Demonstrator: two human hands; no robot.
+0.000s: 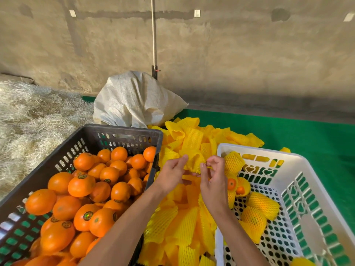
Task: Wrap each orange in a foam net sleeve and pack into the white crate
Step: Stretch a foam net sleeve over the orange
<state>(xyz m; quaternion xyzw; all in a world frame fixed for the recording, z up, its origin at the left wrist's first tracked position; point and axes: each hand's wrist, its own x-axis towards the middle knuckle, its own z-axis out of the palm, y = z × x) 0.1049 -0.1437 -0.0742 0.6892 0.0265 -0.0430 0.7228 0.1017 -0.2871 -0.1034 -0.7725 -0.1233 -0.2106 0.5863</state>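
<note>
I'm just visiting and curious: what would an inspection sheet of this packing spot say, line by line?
Surface: green mat, partly covered.
Job's things: black crate full of bare oranges; pile of yellow foam net sleeves between the crates; white crate holding a few sleeved oranges.
Clutter: white woven sack behind the pile; straw heap at far left.
Grips: left hand and right hand both pinch one foam sleeve; no orange in hand.
Cables: nothing seen; only a pole against the wall.
Surroundings: bare concrete wall.
</note>
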